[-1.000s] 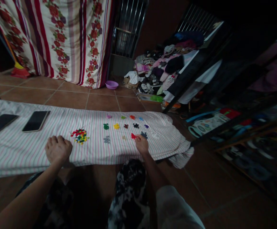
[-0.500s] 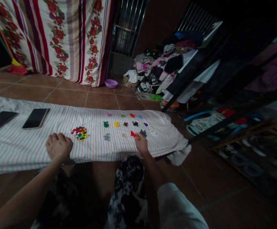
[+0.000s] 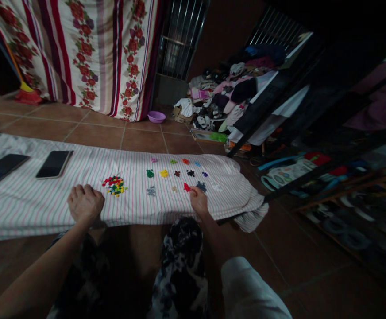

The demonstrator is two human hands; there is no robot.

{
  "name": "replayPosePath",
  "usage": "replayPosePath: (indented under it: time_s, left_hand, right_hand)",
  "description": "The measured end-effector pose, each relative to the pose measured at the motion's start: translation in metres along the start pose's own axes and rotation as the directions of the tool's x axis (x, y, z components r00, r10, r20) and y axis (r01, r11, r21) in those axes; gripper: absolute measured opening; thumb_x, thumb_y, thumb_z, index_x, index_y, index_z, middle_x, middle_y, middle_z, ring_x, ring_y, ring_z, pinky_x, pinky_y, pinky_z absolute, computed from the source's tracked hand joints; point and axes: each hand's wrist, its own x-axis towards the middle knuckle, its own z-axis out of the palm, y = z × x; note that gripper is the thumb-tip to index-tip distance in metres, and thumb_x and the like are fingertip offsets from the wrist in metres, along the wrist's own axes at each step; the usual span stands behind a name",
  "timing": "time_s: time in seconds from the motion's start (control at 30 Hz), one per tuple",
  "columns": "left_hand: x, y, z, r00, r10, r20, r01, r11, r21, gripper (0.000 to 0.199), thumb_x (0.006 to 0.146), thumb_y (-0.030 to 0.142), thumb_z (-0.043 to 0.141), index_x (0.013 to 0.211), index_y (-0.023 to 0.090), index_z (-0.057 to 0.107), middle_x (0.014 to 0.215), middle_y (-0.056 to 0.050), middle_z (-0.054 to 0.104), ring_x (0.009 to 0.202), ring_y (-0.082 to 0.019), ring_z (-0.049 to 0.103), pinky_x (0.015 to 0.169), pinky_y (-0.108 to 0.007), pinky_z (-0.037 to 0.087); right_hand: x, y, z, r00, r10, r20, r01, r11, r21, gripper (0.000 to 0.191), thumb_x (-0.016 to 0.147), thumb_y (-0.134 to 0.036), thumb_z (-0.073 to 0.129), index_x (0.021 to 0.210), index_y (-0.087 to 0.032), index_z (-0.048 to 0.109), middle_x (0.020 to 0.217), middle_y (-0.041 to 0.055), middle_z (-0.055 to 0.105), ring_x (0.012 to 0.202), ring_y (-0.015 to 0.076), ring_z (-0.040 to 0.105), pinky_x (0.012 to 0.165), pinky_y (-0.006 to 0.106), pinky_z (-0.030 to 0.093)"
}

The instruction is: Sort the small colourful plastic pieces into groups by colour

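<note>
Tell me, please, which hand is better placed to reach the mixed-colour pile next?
Probably the left hand: it is close beside the mixed-colour pile, while the right hand is farther away, at the red pieces.

Open cloth point(image 3: 133, 170) right of multicoloured pile point(image 3: 115, 186)

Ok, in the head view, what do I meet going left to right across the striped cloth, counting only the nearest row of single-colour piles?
First phone, second phone, left hand, mixed-colour pile, light grey pile, beige pile, red pile, right hand, white pile.
</note>
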Motion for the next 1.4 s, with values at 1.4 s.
replayPosePath:
  time_s: [1.4]
  left_hand:
    - [0.007, -0.007, 0.029, 0.999, -0.019, 0.025, 0.018, 0.998, 0.061, 0.051, 0.089, 0.029, 0.035, 0.132, 0.004, 0.05, 0.138, -0.028, 0.046, 0.134, -0.038, 0.037, 0.108, -0.051, 0.028]
  right_hand:
    - [-0.03, -0.202, 0.176, 0.732, -0.469, 0.494, 0.455, 0.876, 0.159, 0.032, 0.084, -0.01, 0.049, 0.106, -0.02, 0.069, 0.103, 0.0068, 0.063, 0.095, 0.0171, 0.058, 0.09, 0.029, 0.043]
